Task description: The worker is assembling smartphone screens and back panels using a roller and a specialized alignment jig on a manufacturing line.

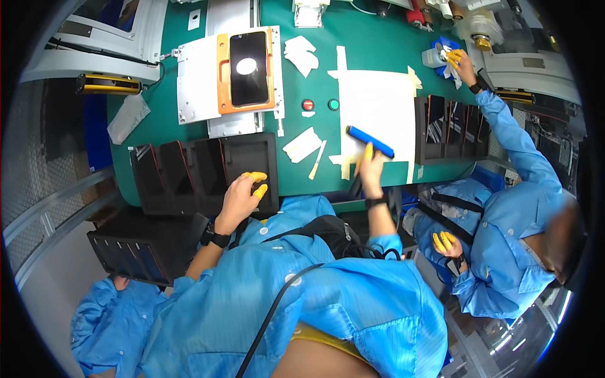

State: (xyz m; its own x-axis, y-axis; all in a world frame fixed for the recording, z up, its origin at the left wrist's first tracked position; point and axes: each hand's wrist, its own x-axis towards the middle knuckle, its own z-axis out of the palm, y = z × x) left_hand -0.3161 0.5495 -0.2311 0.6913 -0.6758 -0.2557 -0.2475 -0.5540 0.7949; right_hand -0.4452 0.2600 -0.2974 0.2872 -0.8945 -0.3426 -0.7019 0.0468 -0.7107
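Observation:
My right hand [372, 173] is closed around the handle of a blue roller [370, 141], whose cylinder lies slanted over the lower edge of a white sheet [377, 104] taped to the green mat. My left hand [239, 200] hovers at the right end of a black slotted tray [268, 151], with yellow-covered fingertips apart and nothing visible between them. Several dark phone-like panels [176, 167] stand in that tray. Beyond it, a black phone [248, 69] with a white oval on its screen sits in an orange frame [224, 75] on a white metal fixture [196, 82].
Red [307, 104] and green [334, 104] buttons, crumpled wipes [301, 55] and a small brush [317, 160] lie mid-mat. At right, a co-worker [517, 220] reaches toward a small container [433, 58], beside another black tray [450, 148]. Another person's blue sleeve [120, 315] shows lower left.

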